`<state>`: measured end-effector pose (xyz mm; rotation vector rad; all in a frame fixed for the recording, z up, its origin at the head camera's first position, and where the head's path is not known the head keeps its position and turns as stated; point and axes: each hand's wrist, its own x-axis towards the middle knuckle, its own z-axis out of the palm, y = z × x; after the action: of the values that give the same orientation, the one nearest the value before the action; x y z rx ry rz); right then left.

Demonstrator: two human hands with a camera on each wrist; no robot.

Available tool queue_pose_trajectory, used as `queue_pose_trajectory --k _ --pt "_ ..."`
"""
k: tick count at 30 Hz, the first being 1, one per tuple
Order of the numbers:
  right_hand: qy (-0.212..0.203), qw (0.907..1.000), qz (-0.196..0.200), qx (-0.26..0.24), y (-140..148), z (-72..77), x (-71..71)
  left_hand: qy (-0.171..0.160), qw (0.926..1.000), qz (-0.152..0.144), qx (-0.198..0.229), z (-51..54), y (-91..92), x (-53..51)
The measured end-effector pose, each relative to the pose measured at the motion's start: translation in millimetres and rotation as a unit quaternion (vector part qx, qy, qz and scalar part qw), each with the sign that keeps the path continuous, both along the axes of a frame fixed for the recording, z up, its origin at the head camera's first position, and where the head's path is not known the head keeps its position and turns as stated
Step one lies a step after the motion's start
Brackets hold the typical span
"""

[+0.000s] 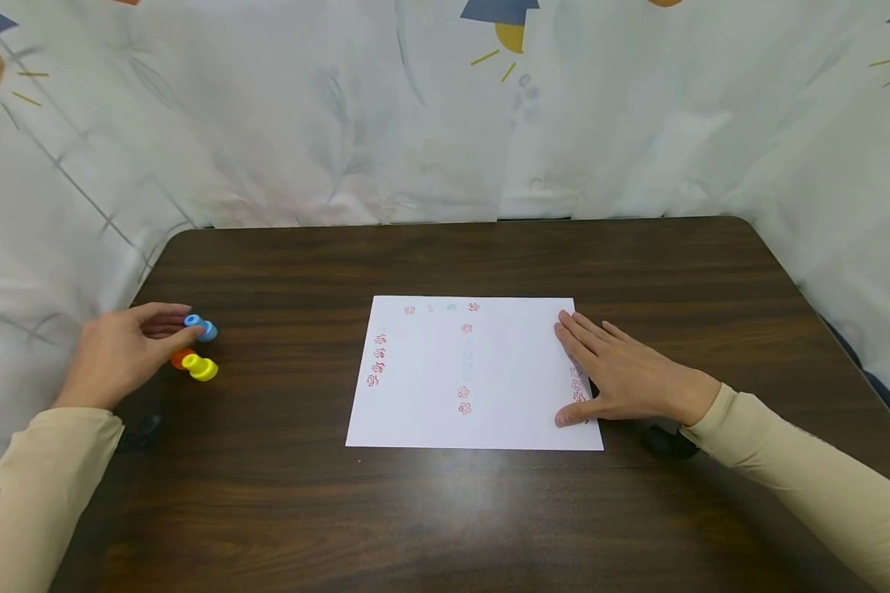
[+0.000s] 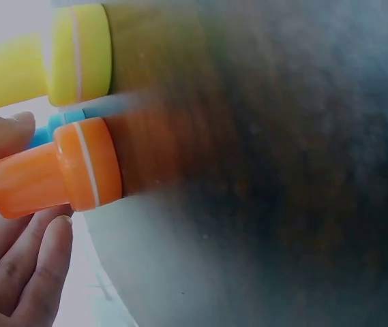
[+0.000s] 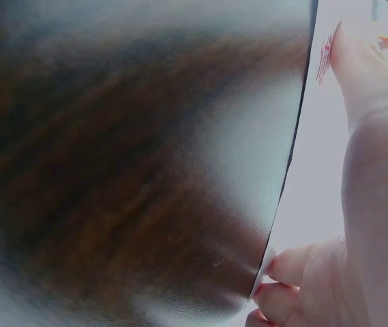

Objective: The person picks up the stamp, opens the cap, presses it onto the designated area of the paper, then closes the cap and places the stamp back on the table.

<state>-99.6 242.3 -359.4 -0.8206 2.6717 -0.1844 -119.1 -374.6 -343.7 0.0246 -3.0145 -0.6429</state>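
Note:
In the head view, my left hand [image 1: 119, 350] is at the left of the table, its thumb and index finger pinching the narrow end of a blue stamp [image 1: 206, 329]. Beside it stand a yellow stamp [image 1: 202, 367] and an orange stamp [image 1: 181, 357], the latter partly hidden by the hand. The left wrist view has the orange stamp [image 2: 88, 167] in front, the blue stamp [image 2: 65, 119] partly behind it and the yellow stamp [image 2: 81, 54] above. My right hand [image 1: 626, 375] rests with spread fingers on the right edge of a white paper [image 1: 415, 420] bearing small printed marks.
The dark wooden table [image 1: 282, 511] extends around the paper. White curtains [image 1: 267, 123] with printed designs hang behind the table and along both sides. Dark objects, partly hidden, show under both wrists.

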Motion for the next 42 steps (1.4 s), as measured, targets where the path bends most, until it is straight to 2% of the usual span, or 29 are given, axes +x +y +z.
queue_pose_trajectory --k 11,21,27,34,42 --pt "0.002 1.0 0.002 -0.002 1 1.9 0.2 0.006 0.9999 -0.004 -0.012 -0.2 -1.7 -3.3" --pt "0.005 1.0 0.004 -0.007 1 -1.5 -0.6 -0.003 1.0 -0.001 -0.007 4.1 -1.3 0.3" --pt "0.001 1.0 0.006 -0.007 1 -1.5 -0.4 0.009 0.9999 -0.001 -0.01 5.0 -1.3 -0.8" --pt "-0.002 0.9999 0.005 -0.011 -1 -1.2 -0.2 0.016 0.9997 0.006 -0.015 10.1 -2.7 6.5" --pt "-0.005 0.9999 0.006 -0.01 0 1.5 -0.2 0.045 0.9989 0.008 0.002 19.5 2.8 13.2"
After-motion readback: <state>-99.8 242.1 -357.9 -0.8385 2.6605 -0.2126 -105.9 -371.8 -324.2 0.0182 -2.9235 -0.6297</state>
